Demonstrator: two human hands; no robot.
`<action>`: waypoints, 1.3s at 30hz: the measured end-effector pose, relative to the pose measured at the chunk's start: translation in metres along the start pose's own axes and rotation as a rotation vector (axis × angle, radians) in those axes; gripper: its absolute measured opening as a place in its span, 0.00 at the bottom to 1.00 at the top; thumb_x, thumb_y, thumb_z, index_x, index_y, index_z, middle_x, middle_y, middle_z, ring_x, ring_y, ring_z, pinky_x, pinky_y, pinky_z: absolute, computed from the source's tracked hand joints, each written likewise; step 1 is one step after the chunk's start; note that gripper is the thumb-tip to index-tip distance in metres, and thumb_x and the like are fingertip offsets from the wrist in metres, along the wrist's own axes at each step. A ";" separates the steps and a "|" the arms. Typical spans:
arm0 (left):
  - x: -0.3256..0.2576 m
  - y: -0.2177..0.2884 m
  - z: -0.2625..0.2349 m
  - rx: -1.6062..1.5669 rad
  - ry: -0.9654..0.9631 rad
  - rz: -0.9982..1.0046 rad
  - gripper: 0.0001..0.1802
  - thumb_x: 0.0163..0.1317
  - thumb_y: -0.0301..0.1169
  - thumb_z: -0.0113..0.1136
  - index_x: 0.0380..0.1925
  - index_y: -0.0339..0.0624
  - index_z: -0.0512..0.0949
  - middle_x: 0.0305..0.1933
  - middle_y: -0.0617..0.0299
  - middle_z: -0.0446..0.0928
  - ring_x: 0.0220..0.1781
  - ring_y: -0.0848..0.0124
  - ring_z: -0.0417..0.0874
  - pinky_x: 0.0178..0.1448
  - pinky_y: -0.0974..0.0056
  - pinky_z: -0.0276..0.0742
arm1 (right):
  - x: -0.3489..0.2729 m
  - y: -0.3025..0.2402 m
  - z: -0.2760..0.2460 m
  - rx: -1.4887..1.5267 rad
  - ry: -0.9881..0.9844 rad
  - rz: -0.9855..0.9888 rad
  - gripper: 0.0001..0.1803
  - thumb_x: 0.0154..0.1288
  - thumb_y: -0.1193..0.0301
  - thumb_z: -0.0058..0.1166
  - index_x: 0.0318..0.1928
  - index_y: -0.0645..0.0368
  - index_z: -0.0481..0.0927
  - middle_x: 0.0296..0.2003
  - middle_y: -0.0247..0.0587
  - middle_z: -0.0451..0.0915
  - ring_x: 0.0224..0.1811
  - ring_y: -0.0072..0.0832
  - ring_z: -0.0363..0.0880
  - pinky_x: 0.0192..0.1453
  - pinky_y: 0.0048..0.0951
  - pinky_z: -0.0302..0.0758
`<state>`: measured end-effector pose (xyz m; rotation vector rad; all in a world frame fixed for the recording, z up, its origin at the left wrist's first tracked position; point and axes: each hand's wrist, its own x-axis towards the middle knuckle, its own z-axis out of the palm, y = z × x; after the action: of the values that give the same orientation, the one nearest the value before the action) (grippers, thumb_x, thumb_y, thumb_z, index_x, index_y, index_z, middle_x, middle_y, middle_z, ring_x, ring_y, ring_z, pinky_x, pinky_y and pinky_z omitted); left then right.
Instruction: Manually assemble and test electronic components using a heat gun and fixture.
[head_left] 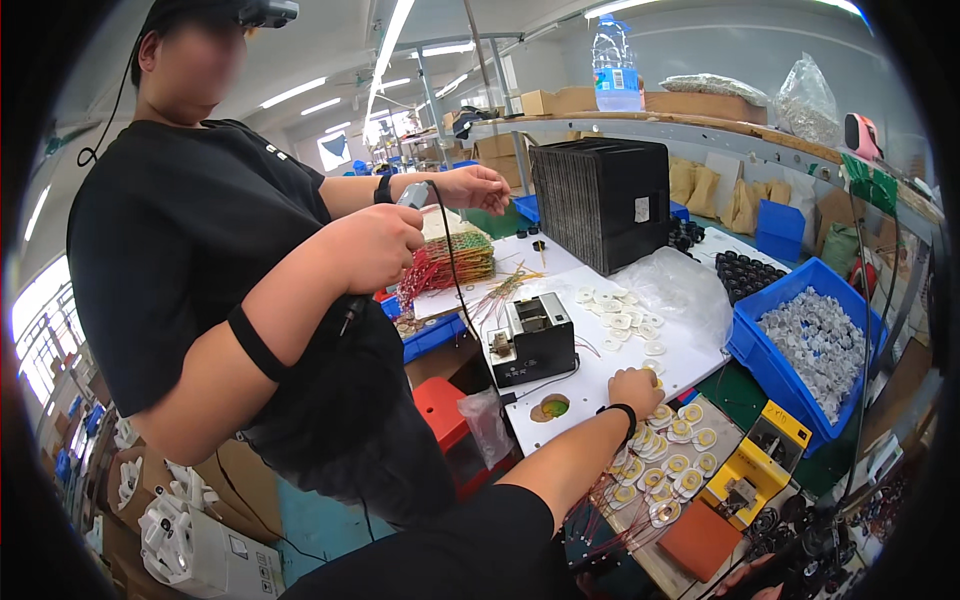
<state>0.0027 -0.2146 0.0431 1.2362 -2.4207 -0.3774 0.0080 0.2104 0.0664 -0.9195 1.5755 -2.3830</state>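
Note:
My left hand (pixel 636 392) reaches across the white tabletop (pixel 535 425), a black band on its wrist. Its fingers are curled down at the edge of a group of white round discs (pixel 655 482) with brass-coloured centres and thin red wires. What the fingertips hold, if anything, is hidden behind the hand. More white discs (pixel 620 312) lie loose beyond it. At the bottom edge, only part of my right hand (pixel 752 580) shows, near a brown-orange block (pixel 700 545), its grip unclear. A yellow machine (pixel 757 465) stands between the discs and a blue bin.
The blue bin (pixel 740 345) holds clear plastic pieces. A black-and-white machine (pixel 535 345), a clear bag (pixel 675 290) and a black slotted crate (pixel 600 200) stand beyond my hand. At left, a person (pixel 230 260) holds a corded grey tool (pixel 413 195) near bundled red-and-green wires (pixel 460 262).

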 end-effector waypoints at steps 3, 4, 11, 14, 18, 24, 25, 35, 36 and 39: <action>-0.001 -0.003 -0.005 -0.170 0.035 -0.011 0.18 0.55 0.46 0.68 0.40 0.48 0.90 0.42 0.49 0.87 0.47 0.53 0.88 0.54 0.50 0.82 | -0.006 0.005 -0.005 -0.034 0.017 -0.005 0.33 0.77 0.43 0.49 0.59 0.63 0.71 0.40 0.44 0.79 0.37 0.30 0.77 0.38 0.30 0.76; -0.001 -0.006 -0.007 -0.173 0.043 -0.014 0.18 0.55 0.46 0.68 0.40 0.48 0.90 0.42 0.49 0.87 0.47 0.53 0.88 0.54 0.50 0.82 | -0.008 0.007 -0.007 -0.044 0.019 -0.007 0.33 0.77 0.43 0.49 0.59 0.63 0.71 0.40 0.44 0.79 0.37 0.30 0.77 0.38 0.30 0.76; -0.012 -0.024 -0.039 -0.632 0.130 0.023 0.20 0.58 0.46 0.69 0.40 0.41 0.89 0.39 0.50 0.88 0.44 0.54 0.89 0.49 0.55 0.82 | -0.010 0.009 -0.004 -0.103 0.038 -0.033 0.32 0.78 0.44 0.47 0.59 0.63 0.72 0.40 0.44 0.78 0.37 0.30 0.76 0.38 0.30 0.76; -0.022 -0.031 -0.046 -0.778 0.131 -0.041 0.21 0.60 0.47 0.72 0.41 0.39 0.88 0.36 0.54 0.87 0.38 0.65 0.87 0.46 0.62 0.81 | -0.006 -0.009 0.014 0.171 -0.116 0.077 0.30 0.79 0.44 0.45 0.57 0.62 0.72 0.40 0.43 0.78 0.36 0.30 0.77 0.37 0.29 0.75; -0.030 -0.031 -0.055 -0.878 0.159 -0.020 0.22 0.61 0.48 0.72 0.43 0.40 0.88 0.38 0.58 0.87 0.38 0.69 0.85 0.44 0.63 0.79 | -0.006 -0.011 0.016 0.142 -0.090 0.068 0.28 0.80 0.46 0.45 0.56 0.62 0.73 0.38 0.43 0.78 0.33 0.30 0.77 0.35 0.29 0.74; -0.031 -0.020 -0.084 -1.099 0.176 0.040 0.19 0.64 0.45 0.72 0.44 0.40 0.87 0.36 0.64 0.85 0.35 0.78 0.81 0.41 0.69 0.76 | -0.007 -0.018 0.021 0.135 -0.068 0.040 0.26 0.81 0.48 0.45 0.53 0.62 0.74 0.34 0.42 0.78 0.31 0.29 0.75 0.33 0.27 0.72; -0.034 -0.015 -0.092 -1.155 0.173 0.058 0.18 0.65 0.44 0.72 0.43 0.40 0.87 0.36 0.65 0.85 0.35 0.80 0.80 0.41 0.70 0.75 | -0.009 -0.019 0.021 0.100 -0.044 0.011 0.26 0.81 0.49 0.44 0.52 0.62 0.75 0.33 0.42 0.78 0.30 0.29 0.75 0.32 0.27 0.72; -0.068 0.025 -0.166 -1.369 0.194 0.126 0.13 0.69 0.34 0.70 0.45 0.36 0.85 0.42 0.65 0.87 0.45 0.80 0.83 0.53 0.72 0.77 | -0.026 -0.028 0.014 0.075 -0.008 0.080 0.26 0.82 0.48 0.40 0.54 0.61 0.76 0.35 0.42 0.80 0.28 0.29 0.76 0.32 0.27 0.73; -0.073 0.030 -0.172 -1.352 0.170 0.115 0.12 0.70 0.33 0.70 0.46 0.36 0.86 0.43 0.65 0.87 0.45 0.79 0.83 0.54 0.72 0.77 | -0.021 -0.031 0.018 0.149 -0.030 0.081 0.24 0.81 0.51 0.45 0.54 0.61 0.76 0.36 0.42 0.81 0.30 0.28 0.77 0.32 0.27 0.74; -0.096 0.039 -0.196 -1.429 0.221 0.316 0.08 0.71 0.32 0.68 0.44 0.38 0.86 0.44 0.65 0.87 0.41 0.80 0.82 0.48 0.71 0.78 | -0.011 0.025 -0.012 0.185 0.155 0.126 0.37 0.65 0.40 0.61 0.63 0.53 0.71 0.36 0.29 0.76 0.21 0.23 0.74 0.18 0.27 0.71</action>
<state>0.1162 -0.1251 0.2116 0.2060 -1.4133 -1.4022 0.0050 0.2133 0.0367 -0.5956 1.3855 -2.5086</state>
